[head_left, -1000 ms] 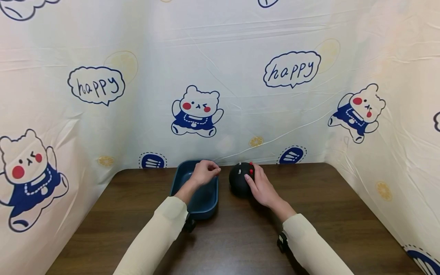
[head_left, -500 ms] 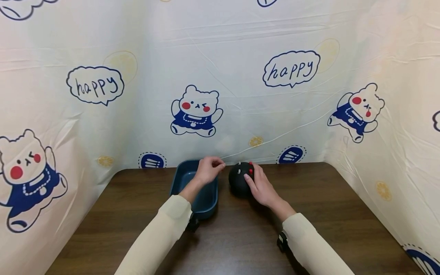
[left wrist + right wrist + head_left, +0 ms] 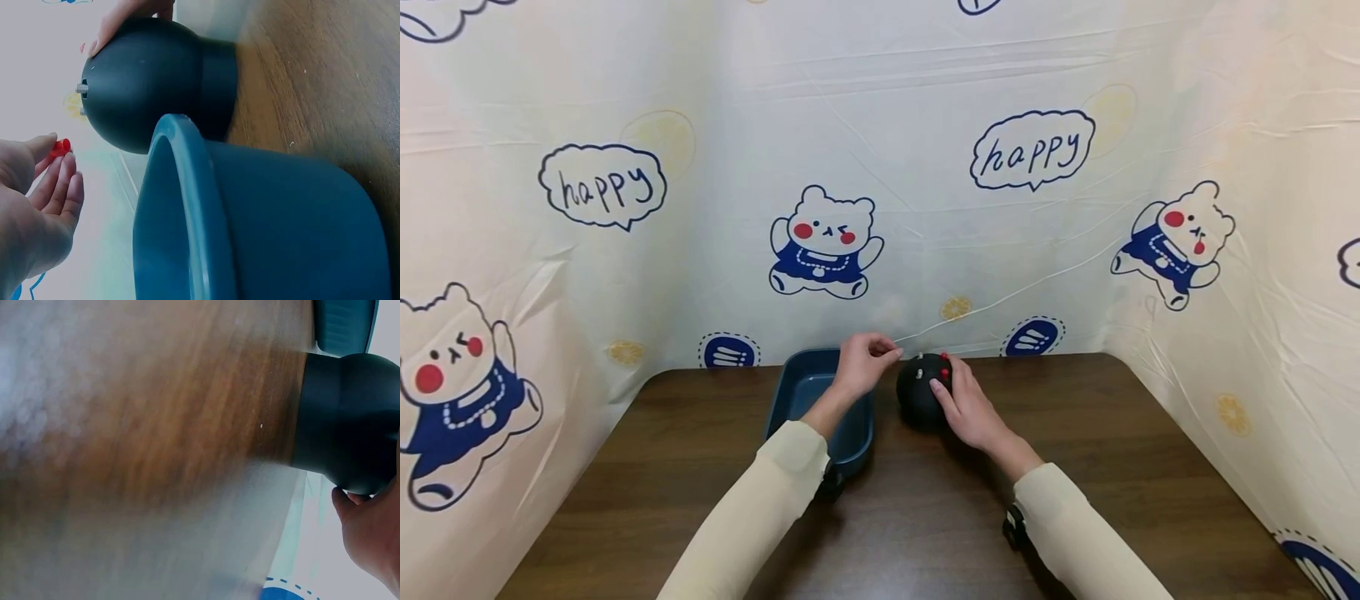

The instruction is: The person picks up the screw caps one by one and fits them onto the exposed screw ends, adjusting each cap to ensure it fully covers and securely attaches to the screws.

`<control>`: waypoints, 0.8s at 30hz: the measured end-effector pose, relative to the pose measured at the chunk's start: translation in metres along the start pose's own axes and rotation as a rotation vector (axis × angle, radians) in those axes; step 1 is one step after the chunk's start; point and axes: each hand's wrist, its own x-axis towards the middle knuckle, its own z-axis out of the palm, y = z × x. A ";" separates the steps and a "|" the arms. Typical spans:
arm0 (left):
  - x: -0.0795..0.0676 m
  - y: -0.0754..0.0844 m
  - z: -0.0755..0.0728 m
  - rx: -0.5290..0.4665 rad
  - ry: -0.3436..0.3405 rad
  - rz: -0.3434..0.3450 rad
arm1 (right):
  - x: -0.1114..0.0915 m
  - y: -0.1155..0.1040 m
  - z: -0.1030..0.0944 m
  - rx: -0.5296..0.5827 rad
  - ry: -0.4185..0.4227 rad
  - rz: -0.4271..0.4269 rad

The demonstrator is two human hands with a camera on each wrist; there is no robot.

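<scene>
My left hand (image 3: 862,364) pinches a small red hollow cap (image 3: 60,147) between thumb and fingertips, above the far right of the blue bin. Just right of it stands a black ball-shaped piece (image 3: 917,402) on a short round base on the table. Two bare threaded metal studs (image 3: 82,89) stick out of its top, and red caps (image 3: 945,373) sit on its right side. My right hand (image 3: 973,408) grips the ball from the right, thumb across the front and fingers curled behind it, partly hidden.
The deep blue bin (image 3: 294,219) stands left of the ball, under my left forearm; its near rim is partly covered by the sleeve. A dark wooden table (image 3: 917,533) carries both. Behind and at the sides hangs a printed cloth (image 3: 925,250).
My left hand has moved right and slightly up, from over the bin toward the top of the ball. The right hand stays on the ball.
</scene>
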 end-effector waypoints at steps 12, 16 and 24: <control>0.007 0.006 0.009 -0.005 0.044 0.023 | 0.001 0.000 -0.001 -0.013 -0.005 0.003; 0.008 0.007 0.013 -0.009 0.061 0.029 | 0.000 -0.001 0.000 -0.014 0.004 -0.001; 0.011 0.007 0.022 -0.025 0.077 0.039 | 0.000 -0.002 -0.001 -0.004 -0.006 0.003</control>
